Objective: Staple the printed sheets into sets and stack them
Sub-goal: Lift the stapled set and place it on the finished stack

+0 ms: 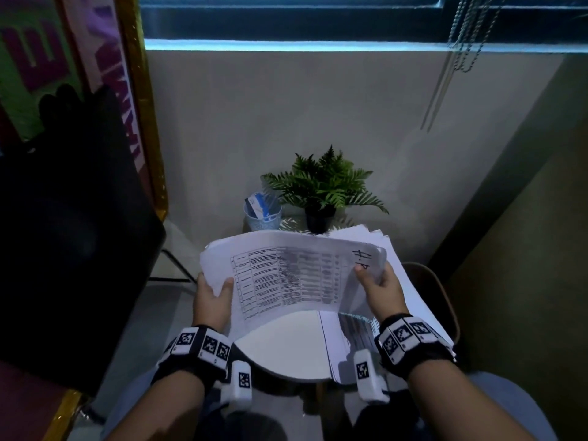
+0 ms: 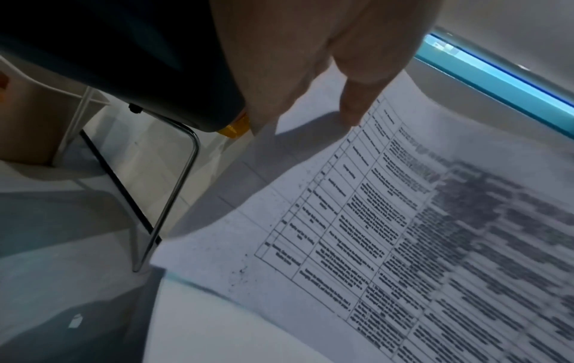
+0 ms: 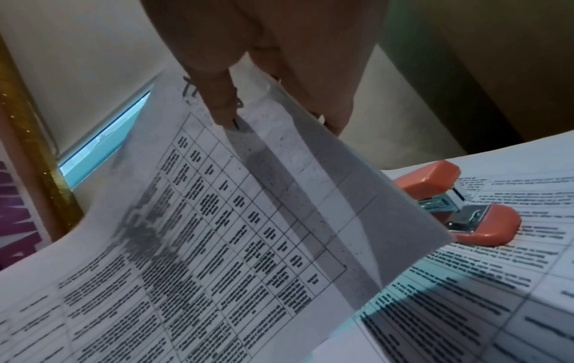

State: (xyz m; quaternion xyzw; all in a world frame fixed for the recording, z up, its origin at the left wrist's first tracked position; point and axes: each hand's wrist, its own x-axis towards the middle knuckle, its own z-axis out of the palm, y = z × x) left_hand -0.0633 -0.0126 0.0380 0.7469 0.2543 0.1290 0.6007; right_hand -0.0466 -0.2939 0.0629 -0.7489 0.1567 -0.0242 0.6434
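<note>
A sheaf of printed sheets [image 1: 286, 278] with a table of text is held above the round white table [image 1: 286, 348], bowed downward in the middle. My left hand [image 1: 212, 297] pinches its left edge, thumb on top [image 2: 354, 108]. My right hand [image 1: 380, 286] pinches its right edge, thumb on top near handwritten marks [image 3: 223, 108]. Under the right side lies a pile of printed sheets [image 1: 410, 300] on the table. An orange stapler [image 3: 459, 203] rests on that pile [image 3: 497, 282], below and right of my right hand; the head view hides it.
A potted fern [image 1: 321, 189] and a pale cup of small items [image 1: 262, 211] stand at the table's far edge against the wall. A dark chair [image 1: 70, 237] with a chrome leg [image 2: 174, 196] is on the left. A wooden chair [image 1: 439, 300] is on the right.
</note>
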